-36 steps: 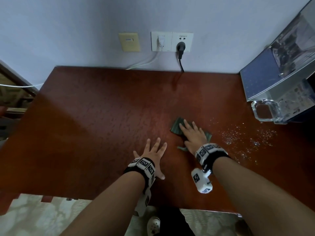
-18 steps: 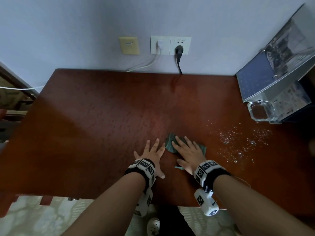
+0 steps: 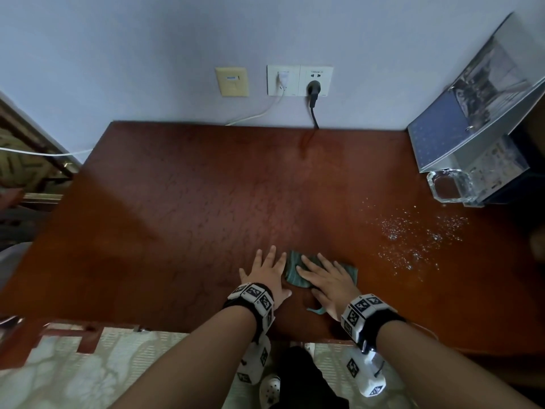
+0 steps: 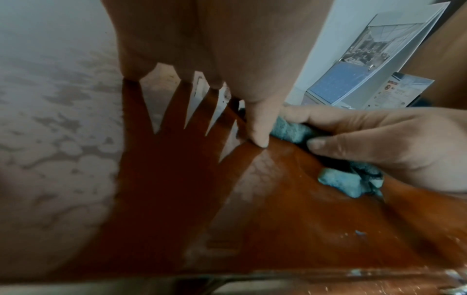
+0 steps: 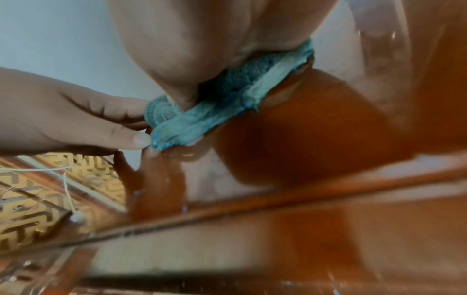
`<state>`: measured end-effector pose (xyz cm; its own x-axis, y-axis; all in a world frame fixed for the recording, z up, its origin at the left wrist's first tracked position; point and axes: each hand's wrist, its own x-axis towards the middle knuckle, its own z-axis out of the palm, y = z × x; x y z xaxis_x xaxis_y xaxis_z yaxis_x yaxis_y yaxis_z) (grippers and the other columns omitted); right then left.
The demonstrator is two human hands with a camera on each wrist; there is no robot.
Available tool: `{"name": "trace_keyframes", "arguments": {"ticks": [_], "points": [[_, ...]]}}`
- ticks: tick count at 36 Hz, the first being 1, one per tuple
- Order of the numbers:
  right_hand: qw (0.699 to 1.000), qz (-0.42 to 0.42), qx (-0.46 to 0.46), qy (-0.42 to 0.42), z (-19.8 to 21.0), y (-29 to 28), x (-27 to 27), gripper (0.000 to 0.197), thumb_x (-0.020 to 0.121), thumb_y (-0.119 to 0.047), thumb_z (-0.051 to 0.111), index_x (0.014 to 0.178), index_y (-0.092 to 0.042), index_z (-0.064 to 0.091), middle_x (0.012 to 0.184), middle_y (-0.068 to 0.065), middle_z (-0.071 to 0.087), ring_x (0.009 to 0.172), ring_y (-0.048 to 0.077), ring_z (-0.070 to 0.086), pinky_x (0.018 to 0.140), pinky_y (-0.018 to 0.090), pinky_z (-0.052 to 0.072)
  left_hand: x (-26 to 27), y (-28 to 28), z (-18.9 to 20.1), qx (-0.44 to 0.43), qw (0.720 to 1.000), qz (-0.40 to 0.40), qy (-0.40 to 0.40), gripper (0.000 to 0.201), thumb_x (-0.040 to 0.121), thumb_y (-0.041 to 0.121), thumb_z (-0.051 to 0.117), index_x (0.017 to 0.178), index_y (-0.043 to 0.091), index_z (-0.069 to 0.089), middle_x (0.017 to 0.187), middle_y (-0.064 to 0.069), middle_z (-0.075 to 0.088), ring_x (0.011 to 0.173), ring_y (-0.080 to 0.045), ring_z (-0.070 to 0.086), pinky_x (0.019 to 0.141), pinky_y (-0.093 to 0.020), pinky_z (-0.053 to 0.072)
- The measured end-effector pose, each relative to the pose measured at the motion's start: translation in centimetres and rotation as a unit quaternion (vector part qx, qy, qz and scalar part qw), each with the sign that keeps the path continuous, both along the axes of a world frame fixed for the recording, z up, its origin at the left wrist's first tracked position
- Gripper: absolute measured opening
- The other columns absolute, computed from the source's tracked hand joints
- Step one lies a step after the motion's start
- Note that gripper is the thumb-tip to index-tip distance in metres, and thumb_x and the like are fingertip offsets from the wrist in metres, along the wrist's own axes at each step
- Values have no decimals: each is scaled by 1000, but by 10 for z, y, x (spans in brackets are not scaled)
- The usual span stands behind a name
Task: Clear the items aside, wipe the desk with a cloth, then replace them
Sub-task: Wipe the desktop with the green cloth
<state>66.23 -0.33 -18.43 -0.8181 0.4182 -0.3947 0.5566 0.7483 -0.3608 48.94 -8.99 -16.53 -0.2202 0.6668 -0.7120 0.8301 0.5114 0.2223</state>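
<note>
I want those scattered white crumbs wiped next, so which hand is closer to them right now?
The right hand. It presses flat on the teal cloth, with the white crumbs off to its right and farther back on the desk. The left hand lies flat on the cloth's other side, farther away.

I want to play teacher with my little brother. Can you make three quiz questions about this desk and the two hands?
1. True or false: the right hand lies flat on the teal cloth.
2. What does the left hand rest on? A) the glass ashtray B) the bare desk C) the binder
3. Fill in: the white specks lie to the ___ of the cloth.

Key: 1 true; 2 B; 3 right
</note>
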Motion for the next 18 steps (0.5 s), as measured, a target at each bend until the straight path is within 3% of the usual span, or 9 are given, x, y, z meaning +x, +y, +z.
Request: {"name": "trace_keyframes", "arguments": {"ticks": [6, 11, 14, 16, 18], "points": [[999, 35, -2, 5, 2, -23, 19, 72, 95, -7, 43, 148, -43, 12, 148, -28, -14, 138, 6, -23, 113, 33, -13, -11, -5, 8, -75, 992, -102, 4, 127, 77, 46, 82, 155, 34, -18, 157, 11, -37, 148, -27, -28, 115, -70, 8], [999, 41, -21, -18, 3, -36, 24, 78, 92, -2, 48, 149, -42, 14, 147, -27, -14, 135, 5, -24, 117, 38, -9, -17, -14, 4, -66, 992, -105, 7, 135, 69, 43, 88, 154, 40, -17, 157, 14, -36, 147, -26, -30, 110, -76, 10], [997, 37, -59, -24, 12, -36, 21, 81, 86, 2, 55, 149, -37, 21, 153, -22, -3, 138, 5, -16, 118, 39, -3, -17, -18, 2, -51, 994, -100, -4, 132, 71, 43, 87, 154, 40, -16, 157, 14, -35, 147, -26, -30, 111, -76, 8], [996, 29, -86, -18, 27, -34, 15, 77, 84, 6, 57, 148, -27, 30, 158, -11, 10, 145, 12, -3, 117, 32, 2, -19, -21, 1, -42, 994, -100, -9, 129, 72, 43, 86, 155, 40, -14, 158, 14, -34, 147, -25, -30, 111, -76, 6], [973, -92, -207, 31, 38, -32, 9, 57, 90, 4, 53, 143, -14, 40, 154, 4, 30, 144, 21, 21, 110, 11, 17, -20, -24, 1, -39, 994, -96, -14, 128, 73, 43, 85, 155, 40, -12, 158, 14, -34, 147, -24, -30, 111, -75, 4]]}}
